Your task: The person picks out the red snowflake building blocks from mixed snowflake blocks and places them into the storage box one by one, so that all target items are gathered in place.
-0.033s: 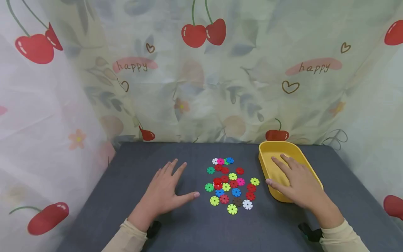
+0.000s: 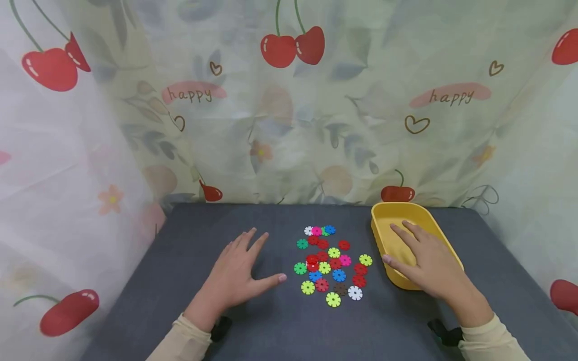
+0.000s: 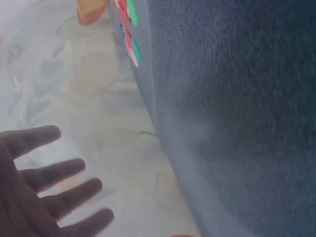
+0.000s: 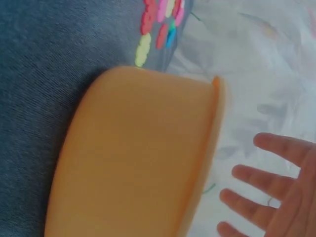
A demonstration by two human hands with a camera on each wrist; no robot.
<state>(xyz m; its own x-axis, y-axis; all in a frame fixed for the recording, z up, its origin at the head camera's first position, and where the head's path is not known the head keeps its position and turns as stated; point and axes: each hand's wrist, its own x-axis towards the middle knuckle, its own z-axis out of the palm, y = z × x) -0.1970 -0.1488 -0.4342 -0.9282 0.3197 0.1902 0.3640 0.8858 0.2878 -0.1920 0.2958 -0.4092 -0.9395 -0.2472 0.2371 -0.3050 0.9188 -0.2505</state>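
Many small notched plastic discs lie loosely scattered on the dark table, some overlapping; among them are a yellow-green disc (image 2: 333, 300), a white disc (image 2: 354, 293) and a blue disc (image 2: 338, 275). To their left, my left hand (image 2: 237, 273) hovers over the table with fingers spread and holds nothing. Its fingers also show spread in the left wrist view. My right hand (image 2: 429, 263) hangs over the yellow tray (image 2: 378, 240), fingers apart, and holds nothing. In the right wrist view, a gap shows between the right fingers (image 4: 266, 181) and the tray's rim (image 4: 207, 143).
The dark cloth-covered table (image 2: 289, 336) ends at a patterned curtain (image 2: 289, 165) printed with cherries, which hangs behind and at both sides. The tray stands at the right, near the back edge. A black strap (image 2: 444, 332) is on the right wrist.
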